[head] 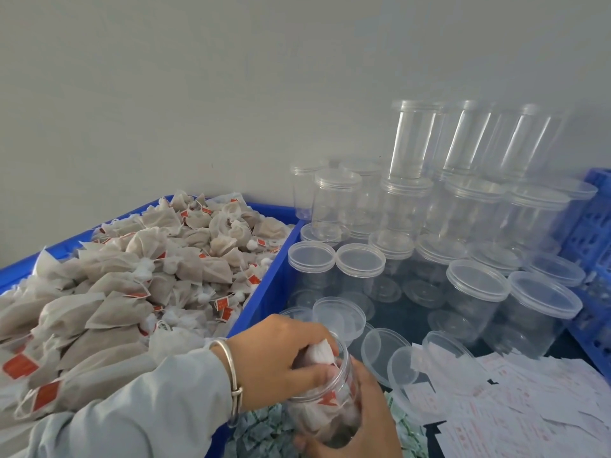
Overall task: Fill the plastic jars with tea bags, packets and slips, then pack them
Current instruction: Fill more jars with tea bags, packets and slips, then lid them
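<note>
My right hand (pixel 370 421) grips a clear plastic jar (pixel 325 414) near the bottom centre, tilted, with several tea bags inside. My left hand (pixel 281 361), with a silver bangle on the wrist, pushes a white tea bag (pixel 320 352) into the jar's mouth. A blue crate (pixel 267 282) on the left is heaped with tea bags (pixel 132 276) bearing red tags. Green-and-white packets (pixel 264 431) lie below the jar. White slips with red print (pixel 515 401) are spread at the lower right.
Several empty lidded jars (pixel 476 285) stand in a second blue crate, with more jars (pixel 410 140) stacked behind against the grey wall. Loose clear lids (pixel 383 352) lie beside the slips. Another blue crate wall (pixel 595 246) rises at the right edge.
</note>
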